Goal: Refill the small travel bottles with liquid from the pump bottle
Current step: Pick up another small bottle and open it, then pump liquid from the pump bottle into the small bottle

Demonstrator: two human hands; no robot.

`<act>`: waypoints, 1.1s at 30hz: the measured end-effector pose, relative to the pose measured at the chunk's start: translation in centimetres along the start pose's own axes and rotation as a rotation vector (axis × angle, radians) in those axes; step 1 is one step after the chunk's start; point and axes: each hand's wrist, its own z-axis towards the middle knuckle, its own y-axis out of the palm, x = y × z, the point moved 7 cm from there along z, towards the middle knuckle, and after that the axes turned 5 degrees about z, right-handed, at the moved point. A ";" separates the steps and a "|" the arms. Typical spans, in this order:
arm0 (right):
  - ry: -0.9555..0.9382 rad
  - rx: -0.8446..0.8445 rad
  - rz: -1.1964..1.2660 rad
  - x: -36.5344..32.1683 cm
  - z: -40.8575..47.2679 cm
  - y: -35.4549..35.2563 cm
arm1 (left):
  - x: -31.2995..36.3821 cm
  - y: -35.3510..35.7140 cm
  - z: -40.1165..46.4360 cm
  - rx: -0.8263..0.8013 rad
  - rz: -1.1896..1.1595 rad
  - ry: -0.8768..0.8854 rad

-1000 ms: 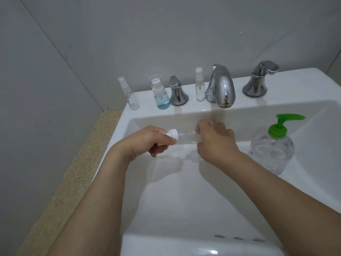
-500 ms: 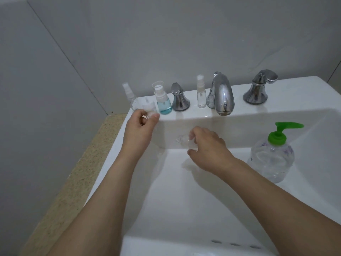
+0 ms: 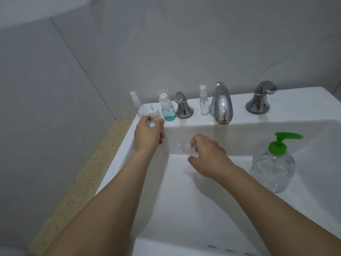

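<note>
Refill barely begun: left hand [image 3: 147, 136] pinches the removed spray cap [image 3: 154, 117], right hand [image 3: 206, 159] grips the uncapped travel bottle [image 3: 186, 149], and the pump bottle [image 3: 273, 167], well right of those fingers, is untouched.

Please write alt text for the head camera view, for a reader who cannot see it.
Over a white sink, the right hand holds an uncapped small clear bottle, the left hand its spray cap. A green-topped pump bottle stands in the basin.

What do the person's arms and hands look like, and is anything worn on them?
Both forearms are bare, with no sleeves in view. The left hand and the right hand show no gloves, rings, watch or bracelet. The fingernails look short and unpainted.
</note>
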 end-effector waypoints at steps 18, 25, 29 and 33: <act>0.271 -0.269 0.334 3.8 -11.7 -8.9 | 5.8 4.6 -13.1 -0.538 0.124 -0.279; 0.487 -0.160 0.303 11.3 -13.8 -16.0 | 11.8 13.0 -17.5 -0.725 0.175 -0.337; 0.486 -0.017 0.226 12.4 -12.6 -16.6 | 13.3 15.9 -18.0 -0.730 0.188 -0.426; 0.406 0.120 0.209 12.7 -11.7 -16.6 | 13.5 18.2 -18.0 -0.764 0.248 -0.454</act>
